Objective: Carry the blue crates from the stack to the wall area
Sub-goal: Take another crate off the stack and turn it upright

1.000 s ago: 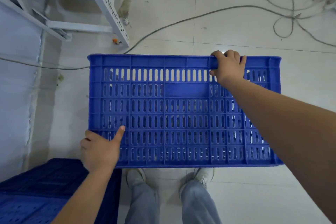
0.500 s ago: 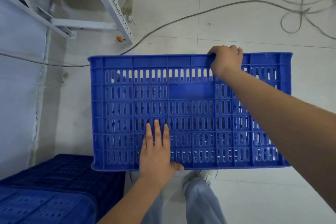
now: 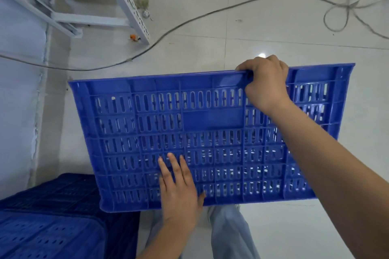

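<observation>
I hold a blue slotted crate [image 3: 160, 124] in front of me above the floor, its perforated face turned up towards me and tilted, right end farther away. My right hand [image 3: 266, 84] is clenched over the crate's far rim. My left hand [image 3: 179, 187] lies flat, fingers straight and together, against the crate's near face, thumb at the near edge. The stack of blue crates [image 3: 52, 223] stands at the lower left, beside my legs.
A white metal rack [image 3: 124, 0] stands at the upper left, next to a pale wall [image 3: 19, 111] running down the left side. A grey cable [image 3: 189, 21] crosses the tiled floor and ends in loose loops [image 3: 345, 4] at the upper right.
My left hand left the crate's near-left corner and now presses flat on its face nearer the middle. The crate has swung, its right end rising away from me.
</observation>
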The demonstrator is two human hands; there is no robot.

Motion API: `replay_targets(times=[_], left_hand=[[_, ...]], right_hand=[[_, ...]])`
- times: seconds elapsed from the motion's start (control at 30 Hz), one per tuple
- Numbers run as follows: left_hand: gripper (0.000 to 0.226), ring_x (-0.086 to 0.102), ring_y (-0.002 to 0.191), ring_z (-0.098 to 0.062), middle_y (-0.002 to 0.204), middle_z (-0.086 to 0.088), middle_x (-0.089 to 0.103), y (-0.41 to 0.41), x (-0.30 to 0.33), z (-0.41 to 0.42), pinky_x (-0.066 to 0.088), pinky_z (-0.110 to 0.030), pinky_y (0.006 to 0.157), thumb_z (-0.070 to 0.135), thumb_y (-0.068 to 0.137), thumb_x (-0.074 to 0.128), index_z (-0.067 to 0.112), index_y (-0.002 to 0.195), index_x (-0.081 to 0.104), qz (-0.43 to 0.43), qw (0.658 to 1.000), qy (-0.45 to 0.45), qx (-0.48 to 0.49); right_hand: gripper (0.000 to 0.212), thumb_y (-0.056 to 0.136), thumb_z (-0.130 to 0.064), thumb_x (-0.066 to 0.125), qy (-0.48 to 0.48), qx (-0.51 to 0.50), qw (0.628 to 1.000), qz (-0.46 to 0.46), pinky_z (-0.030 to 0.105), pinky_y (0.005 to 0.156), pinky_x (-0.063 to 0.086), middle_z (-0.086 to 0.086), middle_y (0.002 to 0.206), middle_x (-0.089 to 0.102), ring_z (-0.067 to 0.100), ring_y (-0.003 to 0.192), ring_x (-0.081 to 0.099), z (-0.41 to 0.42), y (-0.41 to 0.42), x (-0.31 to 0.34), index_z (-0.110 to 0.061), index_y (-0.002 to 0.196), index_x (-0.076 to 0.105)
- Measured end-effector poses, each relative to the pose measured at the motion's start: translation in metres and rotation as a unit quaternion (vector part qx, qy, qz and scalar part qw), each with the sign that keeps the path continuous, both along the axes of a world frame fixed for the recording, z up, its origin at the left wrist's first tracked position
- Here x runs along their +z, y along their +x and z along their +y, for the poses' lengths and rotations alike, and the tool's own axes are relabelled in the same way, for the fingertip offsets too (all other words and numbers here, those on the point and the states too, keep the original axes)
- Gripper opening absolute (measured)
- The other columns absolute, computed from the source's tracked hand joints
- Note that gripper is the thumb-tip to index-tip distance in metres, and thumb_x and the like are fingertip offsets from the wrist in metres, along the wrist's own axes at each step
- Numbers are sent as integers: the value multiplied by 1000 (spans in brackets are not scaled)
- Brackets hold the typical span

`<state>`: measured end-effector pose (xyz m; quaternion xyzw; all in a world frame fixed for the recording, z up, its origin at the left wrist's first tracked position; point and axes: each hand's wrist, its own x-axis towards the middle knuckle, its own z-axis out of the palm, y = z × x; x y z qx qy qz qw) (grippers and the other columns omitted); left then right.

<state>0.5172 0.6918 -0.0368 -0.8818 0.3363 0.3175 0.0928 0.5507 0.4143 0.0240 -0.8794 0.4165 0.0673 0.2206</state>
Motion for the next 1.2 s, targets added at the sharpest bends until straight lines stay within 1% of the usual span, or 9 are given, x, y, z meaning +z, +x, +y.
replay_targets(times=[0.1, 0.27, 0.43, 0.53, 0.63, 0.8, 1.0, 1.1, 1.2], left_hand=[[129, 6, 137, -51, 142, -37, 36, 0, -2, 6, 51, -58, 84, 50, 43, 89, -12, 140, 30, -4, 1000, -5, 6], [112, 51, 119, -56, 132, -36, 49, 14, -7, 7, 54, -55, 80, 43, 40, 92, -12, 128, 51, 35, 999, 32, -1], [89, -9, 149, -34, 162, -16, -8, 40, -17, 6, 8, -37, 121, 48, 96, 42, 11, 143, -24, 64, 997, 45, 8], [84, 18, 149, -24, 163, -8, 8, 61, -23, 2, 27, -33, 117, 45, 93, 50, 15, 155, 2, 154, 973, 2, 173], [75, 45, 133, -29, 148, -10, 45, 84, -35, -5, 39, -35, 106, 41, 81, 69, 9, 143, 42, 229, 874, -47, 425], [47, 54, 121, -30, 131, -12, 58, 89, -46, 17, 40, -36, 107, 29, 88, 63, 7, 129, 56, 320, 790, 19, 523], [27, 68, 83, -37, 82, -18, 71, 71, -39, 55, 55, -50, 83, 18, 88, 53, -3, 79, 67, 168, 823, -63, 539], [31, 66, 76, -39, 75, -17, 68, 80, -25, 48, 53, -46, 74, 17, 92, 47, -4, 75, 61, 84, 843, -110, 520], [25, 58, 74, -31, 78, -10, 62, 104, -23, 36, 47, -38, 70, 20, 95, 46, 1, 83, 57, 14, 878, -130, 460]], right_hand=[[57, 73, 14, 51, -16, 6, 1000, -26, 27, 94, 19, 1, 101, 60, 27, 112, 43, 14, -7, 10, -20, 115, 67], [43, 67, 15, 61, -55, 37, 994, -83, 22, 74, 9, -1, 89, 60, 26, 95, 49, 35, -24, 9, -16, 95, 69], [43, 53, 17, 67, -85, 51, 993, -67, 26, 69, 9, 2, 77, 62, 30, 76, 56, 54, -38, -10, -15, 82, 66], [34, 56, 13, 66, -26, 115, 993, -9, 32, 64, 28, 6, 78, 62, 32, 76, 60, 62, -47, -27, -12, 79, 64], [27, 62, 3, 67, 54, 187, 976, 102, 31, 60, 34, 7, 90, 63, 30, 86, 62, 86, -62, -60, -12, 85, 64], [57, 7, -2, 82, 56, 227, 959, 161, 22, 41, 18, -4, 53, 52, 15, 44, 55, 127, -87, -110, -21, 54, 55], [54, 78, 4, 64, 109, 284, 920, 248, 31, 75, 38, 10, 123, 49, 27, 111, 51, 150, -113, -129, -8, 127, 44], [53, 70, -5, 77, 97, 259, 926, 258, 34, 80, 51, 11, 114, 56, 27, 105, 58, 163, -121, -127, -8, 117, 55], [48, 86, -2, 57, 157, 268, 900, 305, 36, 96, 41, 8, 132, 44, 27, 123, 44, 174, -131, -130, -11, 130, 41]])
